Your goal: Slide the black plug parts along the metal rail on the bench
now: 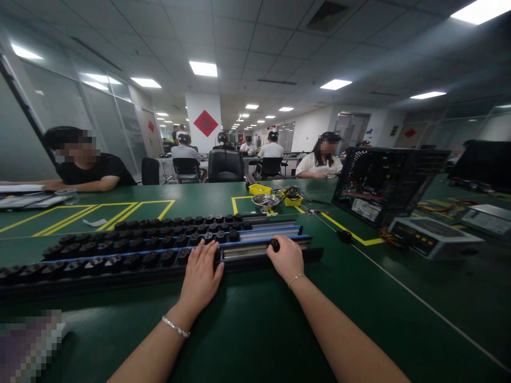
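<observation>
Long black rails (pixel 249 251) with blue edge strips lie side by side across the table. Several black socket-like blocks (pixel 150 259) sit in rows along them, filling the left and middle lengths. My left hand (pixel 200 271) lies palm down over the end of the nearest row, its fingers stretched out and touching the blocks there. Over the bare metallic channel to the right, my right hand (pixel 288 259) is closed around a small black round piece (pixel 274 244). The fingers hide most of that piece, so its exact kind is unclear.
Beyond the rails stand a metal dish (pixel 265 200) and a yellow tray (pixel 259 189). An opened computer case (pixel 389 183) and a power supply unit (pixel 435 236) are at the right. One person (pixel 93 170) sits far left, another (pixel 319 162) across the green table (pixel 247 335).
</observation>
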A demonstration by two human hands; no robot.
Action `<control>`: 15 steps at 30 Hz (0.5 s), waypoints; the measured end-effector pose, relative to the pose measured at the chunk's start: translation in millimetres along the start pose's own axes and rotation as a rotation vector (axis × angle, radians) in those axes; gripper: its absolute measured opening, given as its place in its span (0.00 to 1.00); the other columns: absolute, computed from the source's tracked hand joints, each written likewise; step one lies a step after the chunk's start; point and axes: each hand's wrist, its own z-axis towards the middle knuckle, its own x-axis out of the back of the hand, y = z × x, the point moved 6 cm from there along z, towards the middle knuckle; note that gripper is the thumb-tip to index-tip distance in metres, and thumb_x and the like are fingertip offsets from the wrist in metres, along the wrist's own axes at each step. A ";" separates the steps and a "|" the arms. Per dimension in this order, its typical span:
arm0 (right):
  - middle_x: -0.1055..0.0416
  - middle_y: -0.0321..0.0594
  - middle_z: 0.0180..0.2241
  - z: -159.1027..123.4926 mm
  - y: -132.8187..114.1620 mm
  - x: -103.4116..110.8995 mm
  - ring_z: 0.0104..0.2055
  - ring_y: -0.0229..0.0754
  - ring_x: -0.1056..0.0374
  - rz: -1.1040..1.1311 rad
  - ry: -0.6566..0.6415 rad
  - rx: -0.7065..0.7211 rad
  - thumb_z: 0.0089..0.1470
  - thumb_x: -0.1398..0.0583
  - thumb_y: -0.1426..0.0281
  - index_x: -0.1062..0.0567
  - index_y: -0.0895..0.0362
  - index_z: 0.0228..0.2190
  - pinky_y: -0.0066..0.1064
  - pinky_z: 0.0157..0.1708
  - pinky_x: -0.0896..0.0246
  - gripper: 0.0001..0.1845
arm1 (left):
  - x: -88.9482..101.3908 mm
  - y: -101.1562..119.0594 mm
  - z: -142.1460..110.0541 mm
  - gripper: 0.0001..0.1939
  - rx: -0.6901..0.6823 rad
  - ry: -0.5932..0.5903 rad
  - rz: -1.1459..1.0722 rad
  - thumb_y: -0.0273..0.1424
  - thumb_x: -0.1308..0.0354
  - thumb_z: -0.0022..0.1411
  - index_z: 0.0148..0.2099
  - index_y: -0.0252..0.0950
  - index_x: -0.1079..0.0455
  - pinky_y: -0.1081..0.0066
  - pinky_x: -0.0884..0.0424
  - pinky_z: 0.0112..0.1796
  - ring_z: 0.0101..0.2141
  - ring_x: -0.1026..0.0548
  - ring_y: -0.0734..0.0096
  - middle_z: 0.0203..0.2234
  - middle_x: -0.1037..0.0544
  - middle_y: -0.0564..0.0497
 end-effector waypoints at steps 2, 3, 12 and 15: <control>0.26 0.42 0.37 0.5 0.0 0.4 0.43 0.44 0.34 0.006 -0.003 0.000 0.49 0.45 0.66 0.25 0.56 0.37 0.33 0.47 0.47 0.14 | -0.9 -0.4 0.0 0.25 0.000 -0.009 0.003 0.36 0.53 0.62 0.60 0.34 0.43 0.50 0.47 0.58 0.61 0.47 0.55 0.55 0.33 0.43; 0.26 0.42 0.36 0.8 0.1 0.4 0.43 0.43 0.34 0.010 -0.004 0.000 0.49 0.45 0.66 0.25 0.55 0.36 0.32 0.47 0.47 0.13 | -1.3 -0.6 0.0 0.25 -0.001 -0.014 0.007 0.36 0.53 0.62 0.60 0.34 0.43 0.50 0.47 0.58 0.61 0.47 0.55 0.55 0.33 0.43; 0.27 0.40 0.35 2.6 2.4 0.2 0.41 0.42 0.34 0.033 -0.012 0.007 0.48 0.45 0.68 0.26 0.55 0.34 0.31 0.44 0.45 0.11 | -1.2 -0.2 0.2 0.25 -0.003 -0.016 0.020 0.36 0.53 0.62 0.60 0.33 0.43 0.50 0.47 0.58 0.61 0.47 0.55 0.55 0.33 0.43; 0.27 0.40 0.35 2.6 2.2 0.4 0.41 0.42 0.34 0.018 -0.002 0.027 0.48 0.45 0.68 0.26 0.55 0.34 0.31 0.44 0.45 0.11 | -0.3 0.1 0.2 0.25 -0.010 -0.004 0.015 0.35 0.53 0.62 0.60 0.33 0.43 0.50 0.47 0.58 0.61 0.47 0.55 0.55 0.33 0.43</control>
